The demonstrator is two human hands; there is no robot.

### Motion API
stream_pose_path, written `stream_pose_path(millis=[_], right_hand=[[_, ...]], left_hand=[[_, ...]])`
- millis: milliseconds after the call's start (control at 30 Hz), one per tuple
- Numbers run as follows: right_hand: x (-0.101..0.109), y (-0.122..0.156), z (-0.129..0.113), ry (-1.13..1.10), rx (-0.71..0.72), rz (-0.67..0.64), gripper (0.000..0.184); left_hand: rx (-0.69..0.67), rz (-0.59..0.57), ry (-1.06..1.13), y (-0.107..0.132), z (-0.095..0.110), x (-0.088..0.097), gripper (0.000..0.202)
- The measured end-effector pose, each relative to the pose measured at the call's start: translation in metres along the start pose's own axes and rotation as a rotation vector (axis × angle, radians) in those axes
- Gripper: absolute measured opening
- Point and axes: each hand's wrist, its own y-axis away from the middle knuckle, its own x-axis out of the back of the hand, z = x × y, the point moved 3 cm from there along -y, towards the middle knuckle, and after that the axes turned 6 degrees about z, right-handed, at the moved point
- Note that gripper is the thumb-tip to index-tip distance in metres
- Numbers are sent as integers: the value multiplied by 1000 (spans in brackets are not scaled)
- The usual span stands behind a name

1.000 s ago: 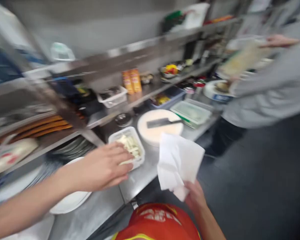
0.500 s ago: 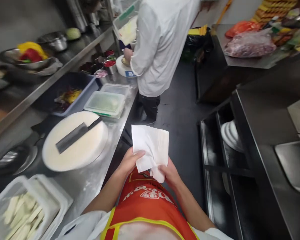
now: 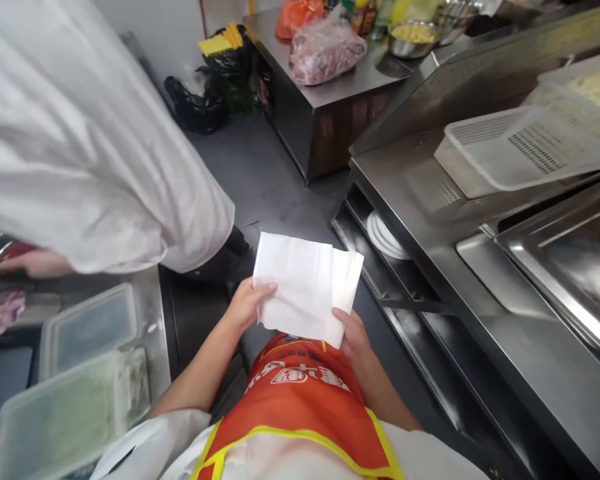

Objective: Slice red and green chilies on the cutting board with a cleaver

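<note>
A white paper towel (image 3: 296, 283) is stretched out in front of my red apron (image 3: 310, 393), creased and with a folded flap on its right side. My left hand (image 3: 246, 305) pinches its left edge, thumb on top. At the lower right corner, my right hand (image 3: 353, 332) grips the folded part between thumb and fingers. Both hands hold the towel in the air at waist height, above the floor.
A co-worker in a white coat (image 3: 95, 153) stands close on the left, one hand (image 3: 35, 263) over the counter. Lidded plastic containers (image 3: 63, 417) lie there. On the right are a steel counter (image 3: 430, 230), a white plastic basket (image 3: 480, 157) and stacked plates (image 3: 383, 237).
The view has moved forward and turned right, bringing the co-worker closer on the left. The paper towel is spread wider and flatter between my hands.
</note>
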Motion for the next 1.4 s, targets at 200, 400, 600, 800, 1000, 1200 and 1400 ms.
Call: stream_pose_path(millis=[200,400,600,800,1000,1200,1400], right_hand=[[-51,-145,-116,-3,85,117,50],[-154,-245,-260,170,215,-42,57],[-313,-328,-304,591,242,-367,56],[-451,-436,-324,1052,497,-319,47],[-584,-506,-360,1249,536,-265,40],[-716,-591,-366,1269,537,-352,42],[-850,-700,-366,851,258,-514,57]], left_hand=[[-210,388,-56,-163,81,-36,48],[-564,745,-532,-271,179,-72,28],[-270,287,-185,-381,210,-134,30],[-209,293,201,-511,260,-116,48],[-167,358,401,-627,354,-91,60],[-359,504,121,-732,449,-62,47],[-283,640,353,-847,543,-4,42]])
